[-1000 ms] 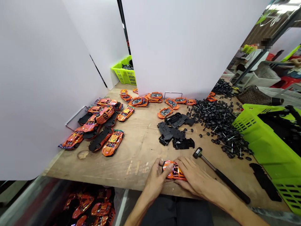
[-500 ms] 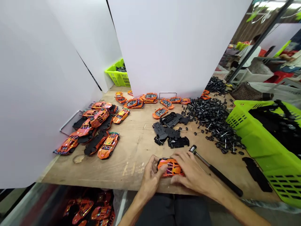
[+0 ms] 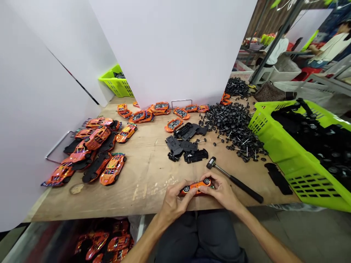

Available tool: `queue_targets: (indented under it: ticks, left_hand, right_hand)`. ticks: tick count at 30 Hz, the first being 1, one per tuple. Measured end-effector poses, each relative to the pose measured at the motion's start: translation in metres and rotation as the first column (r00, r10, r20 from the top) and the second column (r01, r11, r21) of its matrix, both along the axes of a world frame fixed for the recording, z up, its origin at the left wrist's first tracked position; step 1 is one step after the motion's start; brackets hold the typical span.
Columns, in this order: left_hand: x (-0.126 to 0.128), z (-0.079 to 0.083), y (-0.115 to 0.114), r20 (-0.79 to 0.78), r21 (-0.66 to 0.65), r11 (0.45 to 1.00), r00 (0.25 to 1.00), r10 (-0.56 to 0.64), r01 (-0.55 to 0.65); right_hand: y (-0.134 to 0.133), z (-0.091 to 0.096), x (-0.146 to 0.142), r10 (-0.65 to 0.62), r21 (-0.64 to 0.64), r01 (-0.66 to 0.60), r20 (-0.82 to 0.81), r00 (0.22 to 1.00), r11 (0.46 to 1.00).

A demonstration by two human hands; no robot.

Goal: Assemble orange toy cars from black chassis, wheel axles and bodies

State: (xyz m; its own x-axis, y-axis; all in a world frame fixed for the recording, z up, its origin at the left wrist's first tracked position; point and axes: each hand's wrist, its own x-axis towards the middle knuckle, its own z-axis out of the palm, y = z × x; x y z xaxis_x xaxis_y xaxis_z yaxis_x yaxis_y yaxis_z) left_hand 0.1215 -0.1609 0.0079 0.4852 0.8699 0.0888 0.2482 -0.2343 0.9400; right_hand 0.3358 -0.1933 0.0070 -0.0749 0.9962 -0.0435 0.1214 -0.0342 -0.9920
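Note:
An orange toy car (image 3: 196,187) is held side-on above the table's front edge, two wheels showing. My left hand (image 3: 173,201) grips its left end with curled fingers. My right hand (image 3: 223,190) pinches its right end. A small black hammer (image 3: 233,179) lies just right of my right hand. Black chassis plates (image 3: 185,148) lie in a loose heap behind the car.
Finished orange cars (image 3: 93,153) crowd the table's left. Open car bodies (image 3: 164,109) line the white partition. Black wheels on axles (image 3: 236,128) are piled at the right beside a green basket (image 3: 290,160). More cars fill a bin (image 3: 109,243) under the table. People work at the far right.
Both hands have lifted the car off the table and turned it onto its side, so its wheels now show. The view has swung right and down.

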Motion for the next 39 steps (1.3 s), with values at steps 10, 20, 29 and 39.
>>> queue_targets:
  ticks: [10,20,29,39]
  left_hand:
    - [0.014,0.012,0.012,-0.485,0.422,0.871,0.875,-0.017,0.251]
    - [0.016,0.002,0.004,-0.187,0.437,0.899,0.977,0.101,-0.009]
    - [0.03,0.017,-0.005,0.465,-0.399,0.913,0.839,0.281,-0.085]
    - [0.015,0.002,-0.002,0.045,0.004,0.982,0.981,0.188,-0.188]
  right_hand:
    - [-0.006,-0.014,0.002,-0.089,0.107,0.08,0.086,0.992,0.991]
    - [-0.014,-0.012,-0.006,-0.325,0.295,0.271,0.154,0.933,0.916]
    - [-0.006,-0.009,-0.015,-0.303,0.318,0.262,0.086,0.949,0.911]
    - [0.017,0.027,0.022,0.056,0.33,-0.286,0.562,0.825,0.9]
